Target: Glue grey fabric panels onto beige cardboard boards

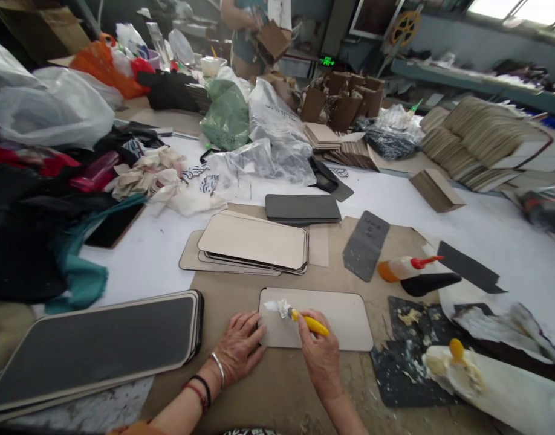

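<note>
My right hand [320, 353] grips a yellow-handled brush [311, 322] whose bristles carry white paste. The bristles touch the left part of a beige rounded panel [327, 317], where a white smear shows. At that panel's left edge, my left hand [241, 344] lies flat with its fingers stretched out. Left of it is a stack of long dark grey panels [109, 344] with pale borders. Beyond the hands sits a stack of beige panels [254, 240]. On the right, a white container [508, 380] lies with thick cream paste and a yellow piece at its mouth.
A bottle of orange liquid with a red nozzle [399, 268] lies right of a grey template [366, 244]. Grey pieces [302, 208] lie behind the beige stack. A phone [115, 226], cloth scraps and plastic bags crowd the left and back. Another person [248, 36] stands across the table.
</note>
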Action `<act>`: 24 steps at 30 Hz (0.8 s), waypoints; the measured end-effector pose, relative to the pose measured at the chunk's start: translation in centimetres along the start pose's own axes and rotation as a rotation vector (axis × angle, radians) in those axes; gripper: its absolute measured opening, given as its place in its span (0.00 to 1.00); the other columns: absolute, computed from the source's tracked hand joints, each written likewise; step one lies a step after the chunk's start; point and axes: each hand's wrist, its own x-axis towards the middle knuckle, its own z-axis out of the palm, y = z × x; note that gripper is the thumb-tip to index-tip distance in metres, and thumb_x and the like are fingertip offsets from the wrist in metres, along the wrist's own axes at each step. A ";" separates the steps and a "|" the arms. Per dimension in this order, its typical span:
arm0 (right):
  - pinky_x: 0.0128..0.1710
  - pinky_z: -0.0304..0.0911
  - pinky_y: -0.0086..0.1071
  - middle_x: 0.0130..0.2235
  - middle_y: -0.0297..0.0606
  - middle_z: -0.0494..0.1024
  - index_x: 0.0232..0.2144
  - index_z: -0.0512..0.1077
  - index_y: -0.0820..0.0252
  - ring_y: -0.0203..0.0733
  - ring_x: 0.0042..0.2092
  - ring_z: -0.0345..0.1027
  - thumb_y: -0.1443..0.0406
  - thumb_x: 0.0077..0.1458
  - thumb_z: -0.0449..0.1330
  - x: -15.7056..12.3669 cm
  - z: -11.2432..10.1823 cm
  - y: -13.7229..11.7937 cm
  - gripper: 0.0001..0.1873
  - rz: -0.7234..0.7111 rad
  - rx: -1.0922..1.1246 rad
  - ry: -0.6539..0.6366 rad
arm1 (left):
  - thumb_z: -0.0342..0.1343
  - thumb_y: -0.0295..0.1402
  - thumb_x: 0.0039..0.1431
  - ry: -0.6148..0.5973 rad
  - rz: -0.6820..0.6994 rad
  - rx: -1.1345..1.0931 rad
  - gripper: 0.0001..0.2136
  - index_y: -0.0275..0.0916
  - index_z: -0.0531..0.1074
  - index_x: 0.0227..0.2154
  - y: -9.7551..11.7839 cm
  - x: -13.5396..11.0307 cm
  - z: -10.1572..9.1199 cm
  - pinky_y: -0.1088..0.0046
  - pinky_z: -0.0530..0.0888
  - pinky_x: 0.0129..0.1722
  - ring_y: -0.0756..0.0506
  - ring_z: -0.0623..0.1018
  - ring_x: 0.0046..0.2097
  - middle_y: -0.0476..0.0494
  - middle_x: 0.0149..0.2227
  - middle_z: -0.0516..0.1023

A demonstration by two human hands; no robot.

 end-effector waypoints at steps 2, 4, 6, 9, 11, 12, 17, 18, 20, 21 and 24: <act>0.38 0.61 0.32 0.32 0.39 0.73 0.30 0.69 0.59 0.40 0.35 0.66 0.56 0.51 0.52 0.2 -1.8 1.3 0.13 0.030 -0.074 0.067 | 0.50 0.35 0.51 0.025 -0.014 -0.011 0.11 0.40 0.69 0.38 0.0 -0.1 0.3 0.62 0.63 0.48 0.43 0.68 0.47 0.40 0.43 0.72; 0.39 0.61 0.32 0.32 0.40 0.73 0.30 0.68 0.59 0.40 0.35 0.66 0.54 0.51 0.52 0.4 -4.0 2.6 0.15 0.068 -0.157 0.141 | 0.50 0.35 0.51 0.047 -0.026 -0.016 0.11 0.40 0.69 0.38 0.0 -0.2 0.6 0.62 0.62 0.48 0.43 0.67 0.48 0.41 0.43 0.72; 0.39 0.60 0.32 0.33 0.40 0.73 0.31 0.68 0.60 0.41 0.35 0.67 0.53 0.50 0.51 0.6 -6.3 4.0 0.17 0.111 -0.237 0.200 | 0.49 0.34 0.52 0.046 -0.018 0.000 0.11 0.41 0.69 0.38 -0.2 -0.2 0.7 0.62 0.62 0.48 0.43 0.67 0.48 0.41 0.43 0.72; 0.38 0.60 0.32 0.33 0.40 0.74 0.31 0.69 0.60 0.41 0.35 0.67 0.51 0.50 0.49 0.6 -9.6 5.7 0.20 0.170 -0.330 0.272 | 0.51 0.33 0.51 0.005 0.053 0.066 0.11 0.41 0.69 0.39 -0.4 -0.3 0.6 0.62 0.63 0.47 0.42 0.68 0.48 0.41 0.44 0.72; 0.37 0.61 0.33 0.32 0.40 0.74 0.30 0.69 0.60 0.41 0.34 0.67 0.49 0.50 0.48 0.6 -11.3 6.3 0.21 0.185 -0.386 0.309 | 0.51 0.33 0.51 -0.004 0.091 0.099 0.12 0.40 0.69 0.39 -0.6 -0.3 0.6 0.62 0.63 0.47 0.42 0.68 0.48 0.40 0.44 0.72; 0.36 0.61 0.34 0.31 0.40 0.74 0.29 0.69 0.60 0.41 0.33 0.67 0.49 0.50 0.48 0.5 -12.0 6.5 0.22 0.180 -0.411 0.324 | 0.51 0.33 0.51 -0.008 0.098 0.107 0.12 0.40 0.69 0.39 -0.7 -0.3 0.6 0.62 0.63 0.47 0.42 0.68 0.48 0.40 0.44 0.72; 0.38 0.62 0.35 0.31 0.41 0.74 0.29 0.69 0.60 0.42 0.34 0.67 0.50 0.50 0.49 -0.4 -11.2 5.6 0.20 0.055 -0.412 0.348 | 0.51 0.33 0.51 -0.017 0.089 0.096 0.12 0.40 0.68 0.40 -0.6 -0.3 0.6 0.63 0.63 0.47 0.42 0.68 0.48 0.40 0.44 0.71; 0.39 0.62 0.34 0.31 0.41 0.74 0.29 0.69 0.59 0.41 0.35 0.67 0.52 0.51 0.50 -0.6 -10.3 5.1 0.18 0.024 -0.382 0.332 | 0.51 0.32 0.51 -0.009 0.080 0.085 0.12 0.40 0.69 0.40 -0.5 -0.3 0.6 0.62 0.63 0.47 0.42 0.68 0.48 0.40 0.44 0.72; 0.39 0.62 0.33 0.31 0.40 0.74 0.30 0.69 0.59 0.41 0.35 0.67 0.55 0.52 0.51 -1.1 -8.0 3.8 0.15 -0.019 -0.302 0.263 | 0.50 0.33 0.52 0.020 0.055 0.060 0.11 0.40 0.69 0.39 -0.2 -0.1 0.5 0.62 0.63 0.47 0.42 0.68 0.48 0.39 0.44 0.72; 0.38 0.62 0.33 0.31 0.40 0.74 0.30 0.69 0.59 0.40 0.35 0.68 0.56 0.52 0.51 -1.3 -6.9 3.0 0.13 -0.027 -0.257 0.211 | 0.49 0.33 0.52 0.036 0.043 0.051 0.10 0.40 0.69 0.38 -0.1 0.0 0.4 0.62 0.63 0.47 0.42 0.68 0.47 0.39 0.43 0.72; 0.37 0.63 0.31 0.31 0.38 0.74 0.30 0.69 0.58 0.39 0.34 0.68 0.58 0.51 0.52 -1.3 -3.7 0.8 0.11 0.011 -0.115 0.076 | 0.49 0.34 0.52 0.053 0.027 0.051 0.10 0.40 0.69 0.37 0.2 0.2 0.2 0.62 0.63 0.47 0.43 0.68 0.48 0.40 0.43 0.72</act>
